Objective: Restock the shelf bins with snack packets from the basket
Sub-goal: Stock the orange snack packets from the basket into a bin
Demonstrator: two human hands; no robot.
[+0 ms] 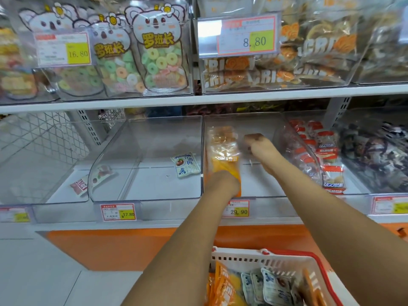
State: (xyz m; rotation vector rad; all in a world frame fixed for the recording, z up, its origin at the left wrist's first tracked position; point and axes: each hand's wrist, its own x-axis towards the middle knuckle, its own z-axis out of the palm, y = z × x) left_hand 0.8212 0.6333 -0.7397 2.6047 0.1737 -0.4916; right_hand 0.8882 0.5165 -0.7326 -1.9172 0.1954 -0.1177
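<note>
A tall orange snack packet stands in the clear shelf bin tagged 29.90. My left hand grips its lower end, just inside the bin's front lip. My right hand is deeper in the same bin, to the right of the packet; it is blurred, its fingers look curled, and nothing shows in them. The red and white basket sits below at the bottom right. It holds more orange packets and white-and-blue packets.
The left neighbour bin, tagged 17.80, holds one white-and-blue packet. Pink packets lie further left. Red UCO packets fill the bin to the right. Koala candy bags and crisp bags fill the upper shelf.
</note>
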